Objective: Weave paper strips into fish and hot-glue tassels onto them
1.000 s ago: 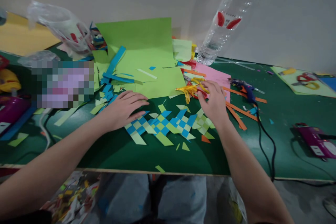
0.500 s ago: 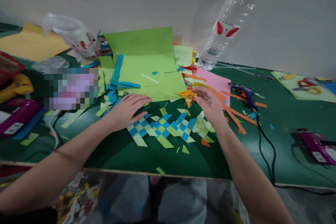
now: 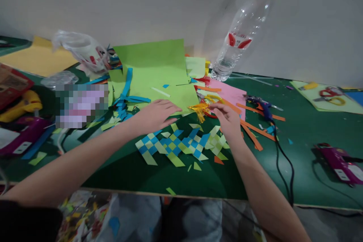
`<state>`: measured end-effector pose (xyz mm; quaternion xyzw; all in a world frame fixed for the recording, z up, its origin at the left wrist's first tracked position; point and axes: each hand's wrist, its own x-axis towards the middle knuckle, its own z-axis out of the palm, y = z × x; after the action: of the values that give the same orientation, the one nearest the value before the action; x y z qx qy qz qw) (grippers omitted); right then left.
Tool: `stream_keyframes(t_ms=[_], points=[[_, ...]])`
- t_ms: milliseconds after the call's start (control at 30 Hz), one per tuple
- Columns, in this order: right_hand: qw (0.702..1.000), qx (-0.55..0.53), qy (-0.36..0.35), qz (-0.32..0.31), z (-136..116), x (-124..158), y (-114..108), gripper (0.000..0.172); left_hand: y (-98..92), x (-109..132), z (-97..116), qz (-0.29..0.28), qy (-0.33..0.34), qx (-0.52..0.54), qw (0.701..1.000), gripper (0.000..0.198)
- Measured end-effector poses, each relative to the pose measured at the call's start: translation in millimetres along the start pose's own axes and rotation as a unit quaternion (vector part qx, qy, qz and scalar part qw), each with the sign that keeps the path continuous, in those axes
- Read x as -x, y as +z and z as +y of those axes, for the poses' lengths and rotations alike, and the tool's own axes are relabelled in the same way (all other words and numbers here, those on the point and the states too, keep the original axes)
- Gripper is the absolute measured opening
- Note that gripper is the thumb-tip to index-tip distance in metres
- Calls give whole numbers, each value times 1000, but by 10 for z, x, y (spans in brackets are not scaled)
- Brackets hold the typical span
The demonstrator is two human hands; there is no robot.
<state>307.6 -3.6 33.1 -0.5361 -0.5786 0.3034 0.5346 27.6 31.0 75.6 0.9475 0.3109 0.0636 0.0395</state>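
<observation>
My left hand [image 3: 157, 115] is open, fingers stretched to the right, over the front edge of a bright green paper sheet [image 3: 159, 75]. It holds nothing. My right hand [image 3: 229, 118] has its thumb and fingertips closed at the right end of a yellow-orange tassel [image 3: 200, 110]. Just behind the tassel are scissors with yellow handles [image 3: 213, 98], partly covered by my fingers and paper. In front of both hands lie woven blue and green paper pieces [image 3: 172, 144] in a row. Their right end is partly under my right wrist.
Orange paper strips [image 3: 256, 130] and a dark blue glue gun [image 3: 265, 109] with a black cord lie at right. A tall clear bottle [image 3: 238, 41] stands by the wall. Blue strips [image 3: 127, 83] lie at left, near a pixelated lilac object [image 3: 81, 104]. A purple box [image 3: 340, 164] sits far right.
My left hand has moved right, off the woven pieces. My right fingers have come together at the tassel's end. The view has shifted slightly, so most things appear lower.
</observation>
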Motion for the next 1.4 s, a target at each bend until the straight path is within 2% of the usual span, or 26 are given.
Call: stream_keyframes(t_ms=[100,233,333,433,667,900,1000,1067,1133,1300,1400], points=[[1000,-25,13,-1,16,-14,-7,20,84,-346,57,-6,6,-22,1000,41],[998,-61,28,3,68,-40,-28,19,302,-744,37,-22,-2,-52,998,40],[994,-100,41,9,94,-51,-45,20,404,-889,-10,-19,0,-56,998,27],[990,-121,61,24,101,-56,-53,19,414,-887,-39,3,-11,-58,998,20],[989,-116,68,68,123,-71,-84,17,331,-676,-172,9,-35,-26,999,24],[993,-40,55,93,121,-78,-97,22,135,-385,-520,47,-86,-41,994,36],[995,-33,43,87,114,-69,-82,26,-17,-212,-723,77,-143,-51,985,45],[995,-26,35,85,114,-63,-79,25,-116,-78,-881,69,-150,-73,984,50],[996,-16,30,84,114,-58,-84,24,-185,69,-1065,85,-189,-89,974,53],[998,13,15,66,120,-48,-83,21,-196,456,-1548,126,-303,-107,939,55],[998,27,-3,53,115,-36,-63,19,-172,580,-1649,153,-382,-104,905,57]])
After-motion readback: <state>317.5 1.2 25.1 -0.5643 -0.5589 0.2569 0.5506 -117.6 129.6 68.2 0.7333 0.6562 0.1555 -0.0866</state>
